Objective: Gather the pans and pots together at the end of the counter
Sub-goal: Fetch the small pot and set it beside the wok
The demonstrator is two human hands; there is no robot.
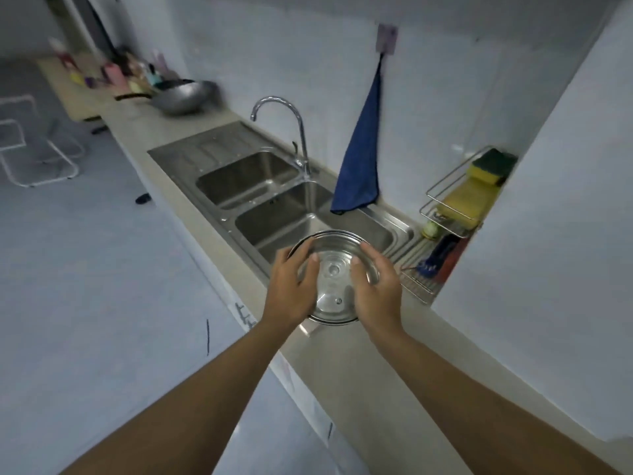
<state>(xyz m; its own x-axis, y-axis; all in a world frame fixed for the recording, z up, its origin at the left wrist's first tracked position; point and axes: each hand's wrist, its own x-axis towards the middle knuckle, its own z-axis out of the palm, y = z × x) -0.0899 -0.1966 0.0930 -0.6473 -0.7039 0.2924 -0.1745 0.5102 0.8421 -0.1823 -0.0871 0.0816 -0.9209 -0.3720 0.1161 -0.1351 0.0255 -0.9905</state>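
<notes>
**Here, both hands hold a lid above the sink's near corner**

Right at the middle of the view a round glass lid [334, 279] with a steel rim is held tilted, over the near edge of the double sink [236, 195] and the counter [359, 371] in front of it. The left hand [291, 286] grips its left side and the right hand [376, 289] its right side, fingers curled over the rim and thumbs pressed on the glass.

Just behind the lid lies the nearer basin, with the curved tap [294, 132] standing between the two basins. A blue cloth [359, 159] hangs from a wall hook, its lower end down by the sink's back edge. To the right, a wire rack [445, 200] in the corner holds yellow-and-green sponges [489, 166].

Well away at the far end of the counter sits a grey wok [185, 96] with a dark handle, blurred bottles [116, 73] crowded beside it. The sink and drainboard lie between lid and wok.
</notes>
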